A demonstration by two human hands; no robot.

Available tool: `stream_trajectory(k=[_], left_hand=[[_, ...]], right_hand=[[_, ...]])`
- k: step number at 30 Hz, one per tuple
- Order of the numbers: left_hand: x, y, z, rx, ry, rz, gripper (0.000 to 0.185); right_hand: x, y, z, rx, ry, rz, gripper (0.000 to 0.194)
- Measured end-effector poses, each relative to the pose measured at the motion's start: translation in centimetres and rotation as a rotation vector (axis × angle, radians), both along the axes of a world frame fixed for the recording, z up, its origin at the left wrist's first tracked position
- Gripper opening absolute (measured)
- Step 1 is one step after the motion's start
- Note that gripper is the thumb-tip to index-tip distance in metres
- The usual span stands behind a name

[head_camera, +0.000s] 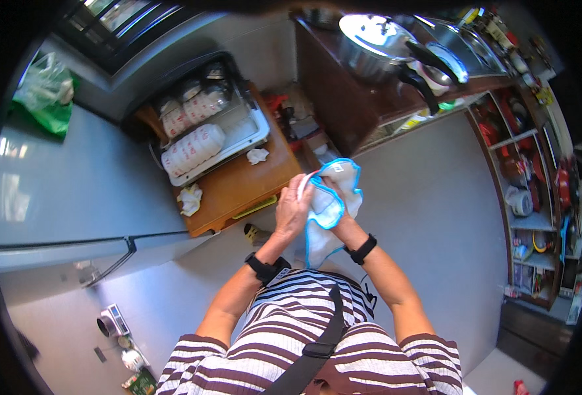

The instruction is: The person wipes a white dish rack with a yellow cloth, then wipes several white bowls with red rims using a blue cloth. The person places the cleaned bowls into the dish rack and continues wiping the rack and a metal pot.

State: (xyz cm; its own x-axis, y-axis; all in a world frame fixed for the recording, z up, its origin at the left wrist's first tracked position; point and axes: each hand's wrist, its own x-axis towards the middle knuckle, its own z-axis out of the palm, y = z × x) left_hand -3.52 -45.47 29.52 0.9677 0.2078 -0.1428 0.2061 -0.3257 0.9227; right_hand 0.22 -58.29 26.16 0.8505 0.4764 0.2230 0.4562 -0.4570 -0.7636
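Both hands meet in front of my body around a white cloth (325,202) with a bright blue stitched edge. My left hand (292,206) grips a small white piece with a red edge (307,183), pressed against the cloth; the cloth covers most of it, so I cannot tell what it is. My right hand (339,210) is largely wrapped in the folds and holds the cloth, with only its back and wrist showing. One corner of the cloth hangs down toward my striped shirt.
A wooden cabinet (281,170) carries a dish rack (241,143) with packs of cups (194,150) and crumpled tissues (258,156). A pressure cooker (372,47) stands on the dark counter (335,89), its handles jutting over the edge. Shelves (533,222) line the right; a refrigerator (88,182) stands left.
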Motion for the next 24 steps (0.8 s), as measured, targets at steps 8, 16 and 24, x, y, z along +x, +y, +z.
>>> stream_trajectory(k=[8,16,24], left_hand=[[-1.0,-0.2,3.0,0.317,-0.031,0.04,0.056],[0.0,0.6,2.0,0.253,-0.065,0.033,0.056],[-0.5,1.0,1.2,0.116,0.085,0.071,0.059]], right_hand=[[-1.4,-0.5,0.7,-0.052,-0.094,0.099,0.041],[-2.4,1.8,-2.8,0.757,0.703,-0.044,0.049],[0.6,1.3,-1.8,-0.047,-0.238,0.0,0.035]])
